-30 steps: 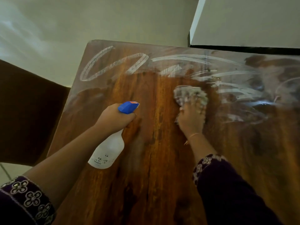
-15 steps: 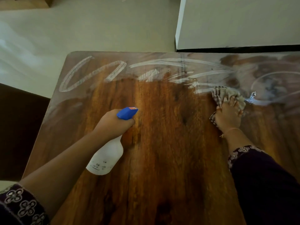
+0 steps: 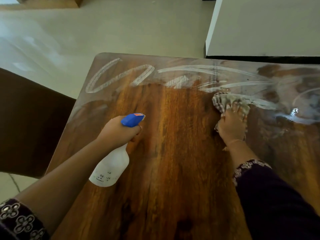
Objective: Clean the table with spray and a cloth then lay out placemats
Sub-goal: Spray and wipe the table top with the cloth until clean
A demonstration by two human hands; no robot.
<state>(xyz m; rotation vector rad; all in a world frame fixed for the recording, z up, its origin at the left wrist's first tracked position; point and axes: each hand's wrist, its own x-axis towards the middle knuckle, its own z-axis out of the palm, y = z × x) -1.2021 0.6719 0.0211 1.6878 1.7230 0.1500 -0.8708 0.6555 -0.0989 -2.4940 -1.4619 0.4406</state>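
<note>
A glossy brown wooden table (image 3: 173, 170) fills the view, with wet wipe streaks (image 3: 121, 75) curling along its far edge and shine at the far right. My left hand (image 3: 117, 132) grips a white spray bottle (image 3: 110, 168) by its neck, the blue nozzle (image 3: 132, 120) pointing right, held just above the table's left half. My right hand (image 3: 231, 126) presses a bunched striped cloth (image 3: 225, 101) flat on the tabletop right of centre, fingers spread over it. No placemats are in view.
A dark brown chair back (image 3: 31, 122) stands close against the table's left edge. A white wall corner with a dark baseboard (image 3: 259, 57) rises behind the far right edge. Pale floor (image 3: 103, 32) lies beyond the far edge.
My right hand swept the cloth from centre out to the right, then back toward the middle. The left hand kept the bottle in about the same place.
</note>
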